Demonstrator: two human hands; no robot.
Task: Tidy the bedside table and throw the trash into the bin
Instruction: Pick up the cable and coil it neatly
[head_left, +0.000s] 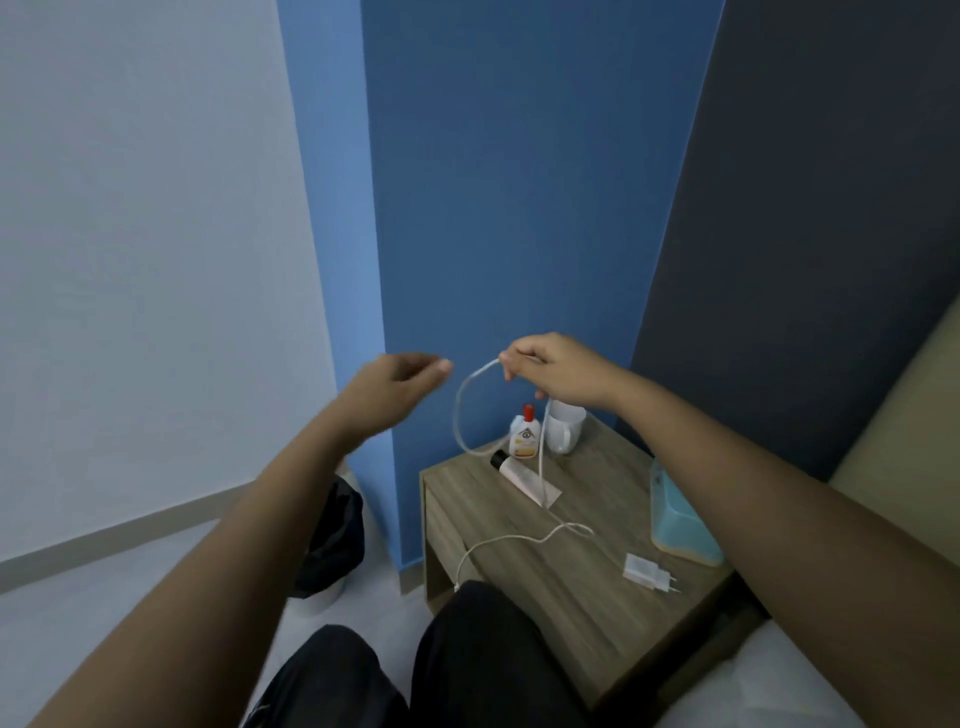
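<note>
My right hand (550, 371) is raised above the wooden bedside table (561, 582) and pinches a white charging cable (460, 415). The cable hangs in a loop, drops to the tabletop and trails over the table's front edge. My left hand (400, 387) hovers to the left of the loop, fingers loosely curled, holding nothing. On the table lie a white plug adapter (649, 571) and a white tube with a black cap (524, 478); a small bottle with a red cap (524, 436) and a white mug (563, 428) stand there. A bin with a black liner (332, 540) stands on the floor to the table's left.
A light-blue tissue box (680, 519) sits at the table's right edge, partly behind my right forearm. The bed (810, 680) lies to the right with a beige headboard (909, 452). My knees in dark trousers (467, 660) are in front of the table. Blue wall behind.
</note>
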